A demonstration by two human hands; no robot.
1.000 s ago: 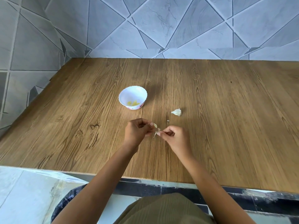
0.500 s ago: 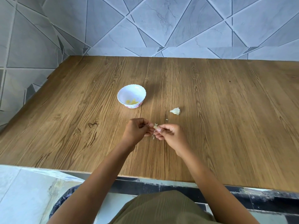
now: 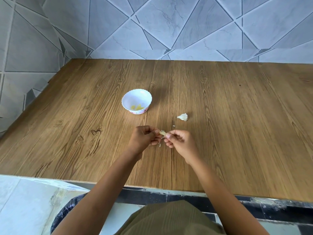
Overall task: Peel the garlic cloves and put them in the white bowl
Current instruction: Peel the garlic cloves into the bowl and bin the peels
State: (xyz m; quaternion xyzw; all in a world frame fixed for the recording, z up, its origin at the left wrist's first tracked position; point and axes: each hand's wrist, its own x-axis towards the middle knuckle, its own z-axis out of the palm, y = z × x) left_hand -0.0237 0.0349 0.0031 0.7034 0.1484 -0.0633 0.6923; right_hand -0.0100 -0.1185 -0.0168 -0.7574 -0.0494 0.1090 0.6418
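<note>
Garlic clove (image 3: 162,132) is pale, papery skin partly lifted, pinched between left hand (image 3: 144,139) and right hand (image 3: 181,143) just above the wooden table (image 3: 237,133). Both hands curled together on it. White bowl (image 3: 136,101) holds yellowish peeled cloves (image 3: 138,108) — count unclear. Another unpeeled clove (image 3: 183,116) lies right of the bowl. Clove mostly hidden by fingertips — small skin flakes (image 3: 159,145) below.

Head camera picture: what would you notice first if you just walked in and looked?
First come the left hand and right hand, close together over the wooden table, both pinching one small garlic clove. Behind them to the left stands a white bowl with yellow peeled cloves at its bottom. To the right of the bowl, one more garlic piece lies alone on the wood.
</note>
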